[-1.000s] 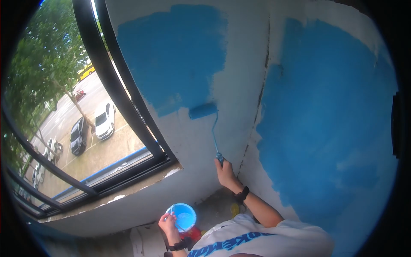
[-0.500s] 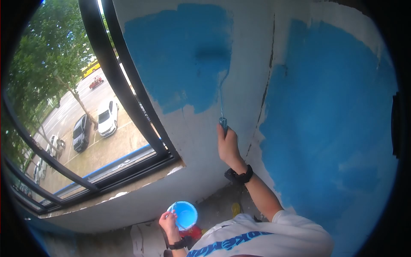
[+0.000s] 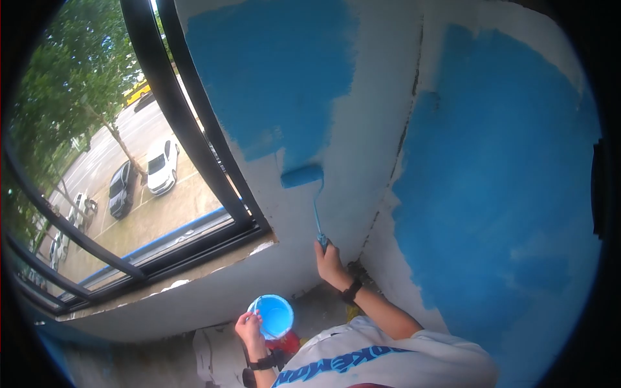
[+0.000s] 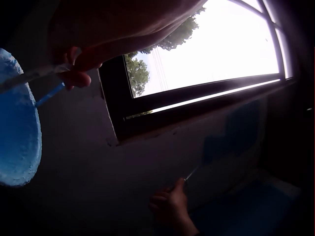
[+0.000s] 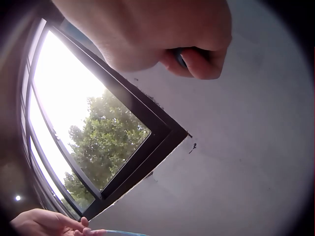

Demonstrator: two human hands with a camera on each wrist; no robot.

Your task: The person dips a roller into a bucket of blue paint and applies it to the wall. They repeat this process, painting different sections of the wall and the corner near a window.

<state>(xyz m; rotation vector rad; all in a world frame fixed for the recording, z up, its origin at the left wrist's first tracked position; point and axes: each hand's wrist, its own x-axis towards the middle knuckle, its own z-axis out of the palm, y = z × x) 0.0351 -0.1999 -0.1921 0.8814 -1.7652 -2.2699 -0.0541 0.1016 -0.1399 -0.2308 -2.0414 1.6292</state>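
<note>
My right hand point(image 3: 330, 264) grips the handle of a paint roller point(image 3: 302, 176), its fingers wrapped round it. The blue roller sleeve lies against the wall at the lower edge of a blue painted patch point(image 3: 272, 77). In the right wrist view the curled right hand point(image 5: 162, 34) hides most of the handle. Down by the body, my left hand point(image 3: 248, 327) holds a bucket point(image 3: 277, 317) of light blue paint by its handle. The left wrist view shows the left fingers pinching that handle point(image 4: 29, 77), with the bucket's paint-smeared rim point(image 4: 37, 147) beside them.
A dark-framed window point(image 3: 194, 265) stands left of the patch, with parked cars and trees outside. Across the cracked wall corner point(image 3: 404, 139), the right wall carries a larger blue area point(image 3: 485, 181). Something red point(image 3: 289, 343) sits below the bucket.
The roller went up over the blue patch, then came back down to its lower edge, where blue now reaches lower. The left hand still holds the bucket, slightly shifted in view.
</note>
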